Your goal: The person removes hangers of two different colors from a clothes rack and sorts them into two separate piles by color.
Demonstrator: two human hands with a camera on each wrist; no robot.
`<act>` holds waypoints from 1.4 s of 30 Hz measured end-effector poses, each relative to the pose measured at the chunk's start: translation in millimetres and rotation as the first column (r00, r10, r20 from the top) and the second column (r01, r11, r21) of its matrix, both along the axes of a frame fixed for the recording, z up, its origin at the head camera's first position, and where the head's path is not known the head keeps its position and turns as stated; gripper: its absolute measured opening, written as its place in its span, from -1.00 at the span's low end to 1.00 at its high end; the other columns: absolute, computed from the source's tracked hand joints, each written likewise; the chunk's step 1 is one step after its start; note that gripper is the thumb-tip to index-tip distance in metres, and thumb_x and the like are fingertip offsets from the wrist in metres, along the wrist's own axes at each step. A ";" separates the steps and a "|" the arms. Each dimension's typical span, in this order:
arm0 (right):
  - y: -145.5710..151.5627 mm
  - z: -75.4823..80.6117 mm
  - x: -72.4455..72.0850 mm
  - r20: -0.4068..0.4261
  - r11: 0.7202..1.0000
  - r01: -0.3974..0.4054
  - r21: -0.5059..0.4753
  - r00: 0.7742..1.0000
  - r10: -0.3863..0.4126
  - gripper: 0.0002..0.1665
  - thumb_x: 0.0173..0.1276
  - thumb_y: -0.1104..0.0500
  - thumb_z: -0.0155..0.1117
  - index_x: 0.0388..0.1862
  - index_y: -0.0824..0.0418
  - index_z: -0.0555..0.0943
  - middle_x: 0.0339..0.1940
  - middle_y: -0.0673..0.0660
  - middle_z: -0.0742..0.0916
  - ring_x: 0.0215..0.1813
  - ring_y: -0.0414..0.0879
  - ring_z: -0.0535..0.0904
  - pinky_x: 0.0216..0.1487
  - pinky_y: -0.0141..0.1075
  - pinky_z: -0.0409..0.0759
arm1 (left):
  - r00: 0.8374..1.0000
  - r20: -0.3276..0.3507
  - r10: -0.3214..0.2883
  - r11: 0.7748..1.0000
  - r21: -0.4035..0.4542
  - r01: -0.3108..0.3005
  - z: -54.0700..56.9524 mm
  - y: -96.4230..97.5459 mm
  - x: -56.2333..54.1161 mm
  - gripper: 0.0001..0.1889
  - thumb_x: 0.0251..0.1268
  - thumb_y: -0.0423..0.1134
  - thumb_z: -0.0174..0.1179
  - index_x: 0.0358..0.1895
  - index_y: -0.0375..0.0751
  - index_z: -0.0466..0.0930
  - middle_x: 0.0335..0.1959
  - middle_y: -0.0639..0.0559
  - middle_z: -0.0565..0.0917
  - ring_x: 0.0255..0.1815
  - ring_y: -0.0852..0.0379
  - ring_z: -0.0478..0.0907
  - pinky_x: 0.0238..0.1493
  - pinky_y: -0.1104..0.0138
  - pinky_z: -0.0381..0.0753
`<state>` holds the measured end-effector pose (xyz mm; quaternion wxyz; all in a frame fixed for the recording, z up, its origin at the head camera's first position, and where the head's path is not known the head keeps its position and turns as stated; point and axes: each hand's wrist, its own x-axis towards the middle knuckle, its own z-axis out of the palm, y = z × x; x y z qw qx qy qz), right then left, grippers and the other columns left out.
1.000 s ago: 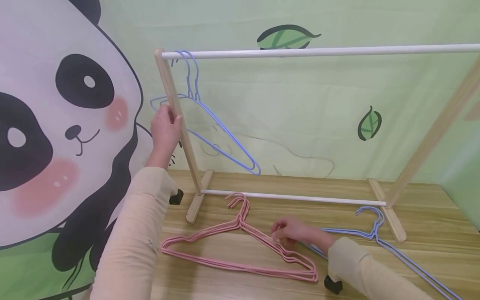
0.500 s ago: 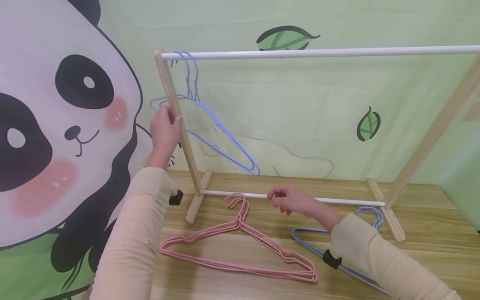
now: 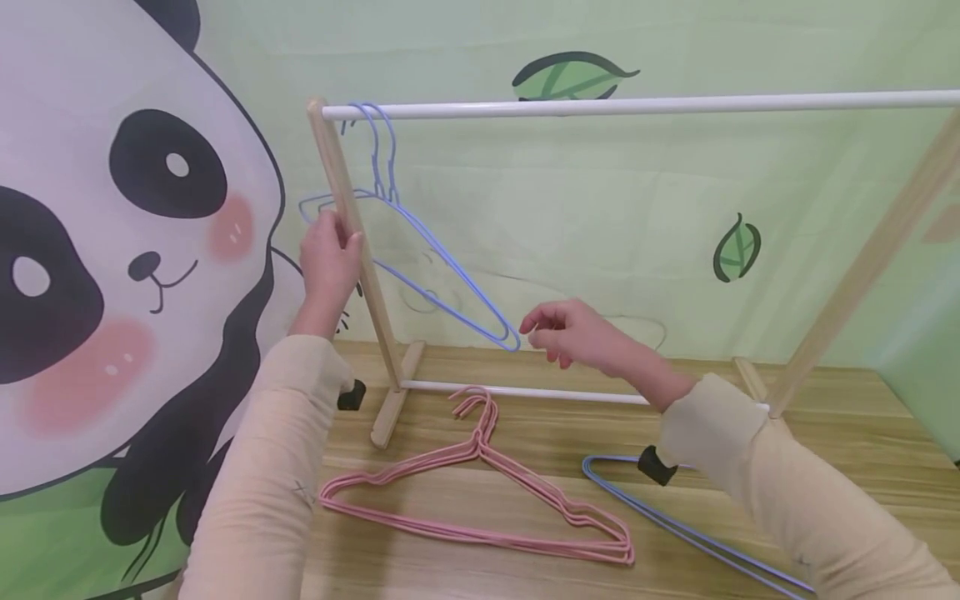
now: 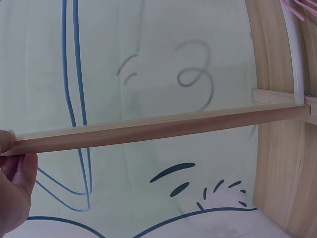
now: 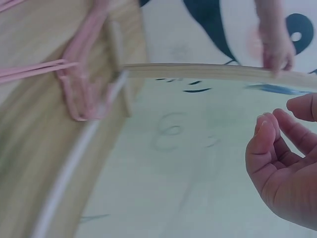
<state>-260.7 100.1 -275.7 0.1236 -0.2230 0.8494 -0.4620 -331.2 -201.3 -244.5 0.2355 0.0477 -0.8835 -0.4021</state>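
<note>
My left hand (image 3: 330,262) grips the left wooden post (image 4: 163,130) of a garment rack about a third of the way down, thumb on one side and fingers on the other. Two blue clothes hangers (image 3: 453,260) hang from the rack's white top rail (image 3: 600,107), close against that post. Just right of their lower corner, my right hand (image 3: 573,333) is in the air, fingers loosely bent with nothing between them. In the right wrist view its fingertips (image 5: 267,130) stand apart from the thumb. Below, several pink hangers (image 3: 480,450) lie stacked on the wooden tabletop.
More blue hangers (image 3: 675,525) lie on the tabletop (image 3: 420,575) at the right, partly behind my right sleeve. A white lower rail (image 3: 540,392) crosses between the rack's feet. The right post (image 3: 862,267) slants at the far side. Behind is a green printed backdrop (image 3: 600,183).
My right hand has risen from beside the pink hangers, past the lower rail, to the hanging blue hangers' lower corner. The left hand keeps its grip on the post.
</note>
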 end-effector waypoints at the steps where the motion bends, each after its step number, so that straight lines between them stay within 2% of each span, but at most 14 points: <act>1: -2.2 6.1 -1.2 -0.003 1.000 0.006 -0.006 1.000 -0.006 -0.74 0.23 0.25 0.02 -0.12 0.32 0.49 -0.51 0.04 0.52 -0.56 -0.17 0.39 -0.59 -0.39 0.50 | 1.000 0.001 0.001 1.000 0.001 -0.001 0.1 -0.1 0.0 -0.72 0.28 -0.26 -0.08 0.02 -0.27 0.29 -0.07 -0.17 0.47 -0.05 -0.02 0.46 -0.06 0.24 0.59; 7: -14.9 35.0 -9.2 -0.025 0.999 0.039 -0.013 0.999 -0.039 -0.73 0.24 0.20 0.07 -0.10 0.27 0.48 -0.40 0.07 0.55 -0.53 -0.16 0.41 -0.57 -0.42 0.51 | 1.000 -0.006 0.006 1.000 -0.008 -0.006 -0.3 0.1 0.2 -0.72 0.28 -0.26 -0.08 0.01 -0.27 0.30 -0.08 -0.17 0.47 -0.05 -0.02 0.46 -0.05 0.25 0.59; 13: -30.1 48.6 -15.5 -0.034 0.999 0.034 0.010 0.999 -0.034 -0.70 0.23 0.15 0.12 -0.08 0.26 0.48 -0.34 0.10 0.57 -0.49 -0.13 0.42 -0.55 -0.42 0.52 | 1.000 -0.006 0.000 1.000 -0.010 0.000 -0.6 0.2 0.5 -0.71 0.28 -0.25 -0.08 0.02 -0.26 0.29 -0.07 -0.17 0.47 -0.05 -0.02 0.46 -0.06 0.25 0.60; 20: -50.3 54.6 -27.2 0.014 0.998 0.064 0.013 0.998 -0.064 -0.71 0.22 0.13 0.14 -0.11 0.23 0.50 -0.30 0.09 0.59 -0.49 -0.14 0.41 -0.60 -0.45 0.46 | 1.000 -0.001 -0.005 1.000 0.000 0.005 -1.8 0.7 -0.5 -0.71 0.28 -0.24 -0.07 0.02 -0.25 0.29 -0.08 -0.16 0.47 -0.06 -0.01 0.47 -0.07 0.26 0.60; 25: -60.2 57.0 -32.2 0.022 0.998 0.064 0.023 0.998 -0.064 -0.72 0.20 0.21 0.11 -0.11 0.27 0.50 -0.31 0.11 0.60 -0.55 -0.15 0.40 -0.64 -0.47 0.42 | 1.000 -0.005 -0.002 1.000 -0.009 0.002 -1.8 0.6 -1.4 -0.71 0.28 -0.24 -0.07 0.02 -0.25 0.29 -0.09 -0.16 0.48 -0.07 -0.01 0.47 -0.08 0.26 0.61; 33: -69.5 55.6 -38.4 0.034 0.994 0.086 0.063 0.996 -0.088 -0.76 0.16 0.35 0.04 -0.17 0.32 0.50 -0.50 0.07 0.51 -0.66 -0.21 0.32 -0.65 -0.49 0.40 | 1.000 -0.013 0.009 1.000 -0.015 -0.009 -1.8 -1.6 -1.2 -0.72 0.28 -0.24 -0.07 0.00 -0.26 0.30 -0.10 -0.16 0.48 -0.08 -0.01 0.46 -0.09 0.26 0.61; 37: -68.6 56.1 -39.3 0.018 0.993 0.083 0.080 0.996 -0.084 -0.79 0.17 0.39 0.00 -0.20 0.34 0.47 -0.54 0.07 0.47 -0.67 -0.21 0.28 -0.64 -0.49 0.36 | 1.000 -0.022 0.014 1.000 -0.019 -0.014 -1.5 -1.8 -1.7 -0.74 0.27 -0.25 -0.06 -0.01 -0.27 0.32 -0.12 -0.16 0.48 -0.10 -0.01 0.46 -0.11 0.27 0.61; 42: -61.1 61.3 -37.1 -0.050 0.991 0.064 0.116 0.997 -0.059 -0.84 0.20 0.41 -0.05 -0.22 0.33 0.42 -0.54 0.07 0.44 -0.67 -0.20 0.27 -0.65 -0.49 0.27 | 1.000 -0.019 0.019 1.000 -0.022 -0.020 -1.6 -2.0 -2.6 -0.73 0.27 -0.26 -0.06 -0.01 -0.28 0.33 -0.12 -0.16 0.48 -0.12 -0.01 0.46 -0.12 0.28 0.61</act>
